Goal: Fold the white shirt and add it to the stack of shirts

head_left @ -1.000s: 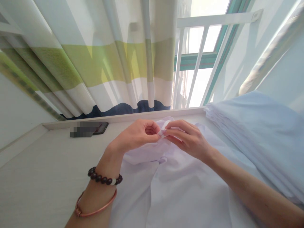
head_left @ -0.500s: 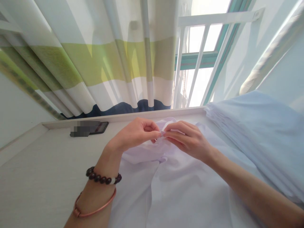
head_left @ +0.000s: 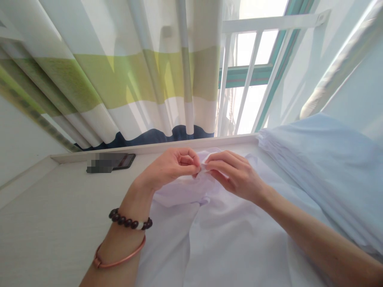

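Note:
A pale white shirt [head_left: 227,231] lies spread in front of me, its front edge running down the middle and its upper part bunched under my fingers. My left hand [head_left: 172,169] pinches the bunched fabric near the collar between thumb and fingertips. Touching the same spot from the other side, my right hand [head_left: 239,173] is closed on the cloth with thumb and fingers. The fingertips of both hands nearly meet. Whatever small part of the shirt sits between them is mostly hidden. A dark bead bracelet [head_left: 130,221] and a copper-coloured bangle [head_left: 119,265] circle my left wrist.
A dark phone [head_left: 128,161], partly pixelated, lies at the back left of the white surface [head_left: 60,223]. Folded pale cloth [head_left: 323,159] is stacked at the right. Behind the raised back edge hang a green-and-white curtain [head_left: 119,79] and a white railing [head_left: 254,48].
The fingertips have shifted slightly at the pinched fabric, and my right fingers have changed their grip a little. The shirt, phone and folded cloth stay in place.

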